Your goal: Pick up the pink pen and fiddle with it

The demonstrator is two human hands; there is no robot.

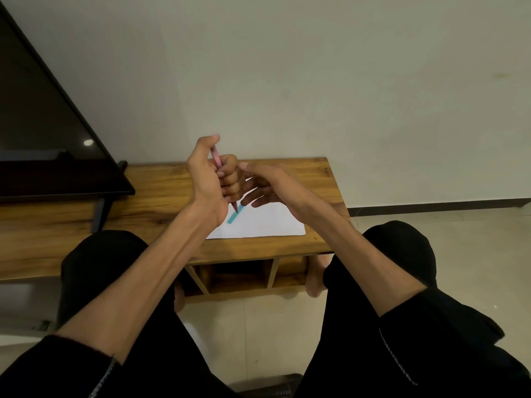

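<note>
My left hand (214,179) is raised above the wooden table (161,191) and grips a pink pencil (216,158) in a fist, tip pointing down toward the paper. A white sheet of paper (267,222) lies on the table beneath both hands. On it rests a teal strip-shaped object (234,216), partly hidden by my left hand. My right hand (270,186) hovers just right of the left, fingers extended and relaxed, holding nothing; its fingertips reach toward the pencil's lower end.
A black flat screen (43,133) on a stand occupies the table's left part. A pale wall (316,81) rises behind the table. Open cubbies (241,275) sit under the tabletop. My knees in black trousers (396,254) flank the table edge over a tiled floor.
</note>
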